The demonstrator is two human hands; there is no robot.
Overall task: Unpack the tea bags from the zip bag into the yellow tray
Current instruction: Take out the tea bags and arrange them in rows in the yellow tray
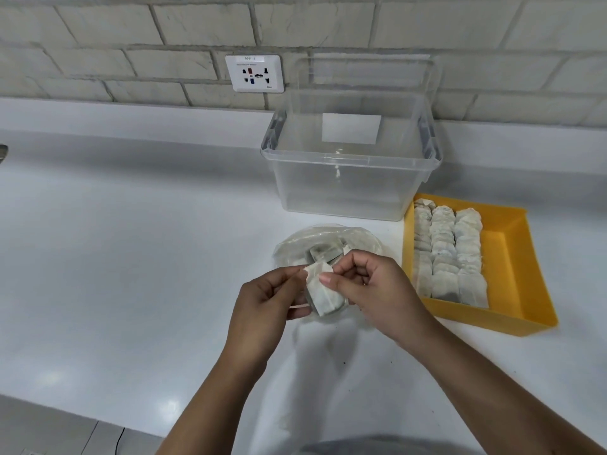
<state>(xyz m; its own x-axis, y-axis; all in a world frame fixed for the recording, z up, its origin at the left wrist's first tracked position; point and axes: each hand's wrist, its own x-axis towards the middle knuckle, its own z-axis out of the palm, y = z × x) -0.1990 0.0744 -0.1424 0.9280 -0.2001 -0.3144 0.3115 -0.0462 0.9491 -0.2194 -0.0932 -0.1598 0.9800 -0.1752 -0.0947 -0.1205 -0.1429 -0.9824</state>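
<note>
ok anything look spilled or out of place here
Only a few dark specks on the white counter near the right forearm, perhaps tea crumbs. The tea bags lie in tidy rows in the yellow tray.

Pale brick wall (98, 44) at the back, with a white plug socket (254, 73) on it. Shiny white counter (131, 257) below, meeting the wall.

Both hands (262, 300) (371, 287) pinch one tea bag (323, 290) (above zip bag (295, 247))

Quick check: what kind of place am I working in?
Likely a kitchen or pantry counter: white countertop, pale tiled backsplash with a wall socket, and tea bags laid out in a yellow tray.
</note>
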